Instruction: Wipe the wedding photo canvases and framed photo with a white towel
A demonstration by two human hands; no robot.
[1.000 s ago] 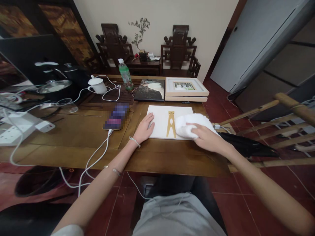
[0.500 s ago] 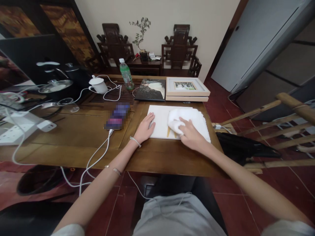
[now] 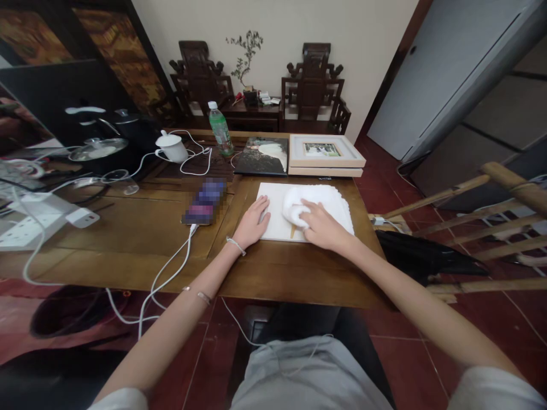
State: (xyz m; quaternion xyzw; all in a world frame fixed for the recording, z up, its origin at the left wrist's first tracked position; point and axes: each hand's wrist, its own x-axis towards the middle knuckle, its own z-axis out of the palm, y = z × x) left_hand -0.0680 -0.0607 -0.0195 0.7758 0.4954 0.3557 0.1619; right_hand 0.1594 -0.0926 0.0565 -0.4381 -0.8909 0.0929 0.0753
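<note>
A flat white board (image 3: pixel 270 212) lies on the wooden table, with a small yellowish mark showing near its front edge. My left hand (image 3: pixel 253 220) rests on the board's left edge, fingers stretched out and holding nothing. My right hand (image 3: pixel 321 226) presses a bunched white towel (image 3: pixel 329 196) onto the board, its fingers closed on the folded part. The towel spreads to the right and hides most of the board's right half.
Behind the board are stacked picture frames (image 3: pixel 355 155), a dark photo panel (image 3: pixel 256 156) and a green-labelled bottle (image 3: pixel 220 130). To the left lie a phone (image 3: pixel 200 206) with white cables, a lidded white cup (image 3: pixel 173 149) and a power strip (image 3: pixel 36 225). Bamboo furniture (image 3: pixel 508 185) stands right.
My right hand has slid the towel a little to the left across the board. My left hand has stayed in place on the board's left edge.
</note>
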